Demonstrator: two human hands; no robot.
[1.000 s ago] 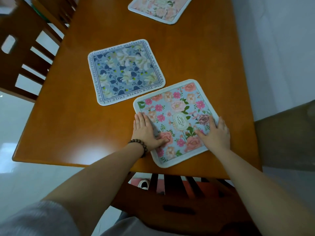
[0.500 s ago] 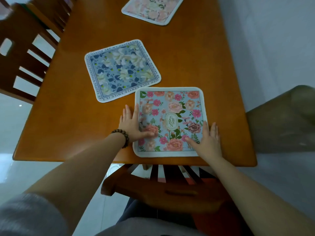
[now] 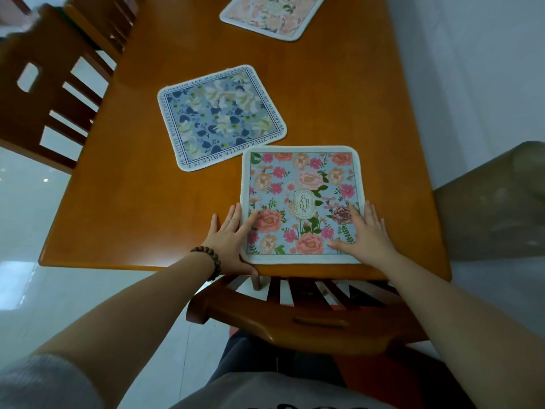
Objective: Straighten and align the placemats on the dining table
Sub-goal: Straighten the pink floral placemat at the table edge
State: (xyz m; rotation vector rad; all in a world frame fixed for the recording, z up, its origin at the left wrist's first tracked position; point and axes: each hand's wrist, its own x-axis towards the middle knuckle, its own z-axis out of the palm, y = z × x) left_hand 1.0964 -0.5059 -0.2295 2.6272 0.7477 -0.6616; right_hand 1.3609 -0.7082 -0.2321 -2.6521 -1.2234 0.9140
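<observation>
Both hands flat on the near floral placemat point(image 3: 300, 184).
Left hand point(image 3: 228, 243) and right hand point(image 3: 367, 234) press with open palms, grasping nothing; the placemat looks thin, soft, light, so it probably slides best from its 2 side edges.

Pink-flowered blue placemat point(image 3: 300, 184), navy-and-cream floral placemat point(image 3: 221, 119), pale peach placemat point(image 3: 272, 16), orange-brown table point(image 3: 132, 202).

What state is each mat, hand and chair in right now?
Pink mat: flat, square to the near table edge, both hands on it.
Blue mat: flat, skewed, untouched.
Far mat: flat, skewed, partly out of view.
Left hand: open, flat across the pink mat's left edge.
Right hand: open, flat on its right side.
Near chair: tucked under the table.
</observation>
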